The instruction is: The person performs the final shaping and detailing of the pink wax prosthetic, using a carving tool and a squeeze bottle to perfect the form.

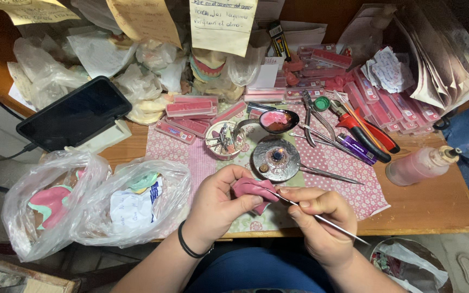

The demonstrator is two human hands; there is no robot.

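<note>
My left hand grips a pink wax denture piece over the near edge of the wooden desk. In my right hand I hold a thin metal carving tool like a pen, with its tip against the pink piece. A black band sits on my left wrist. Just beyond my hands stands a small round metal burner on a pink patterned mat.
A spoon holding pink wax, a small cup of tools, pliers and red-handled cutters, and several pink tooth strips crowd the desk. A black phone leans at left. Two plastic bags sit front left, a pink bottle at right.
</note>
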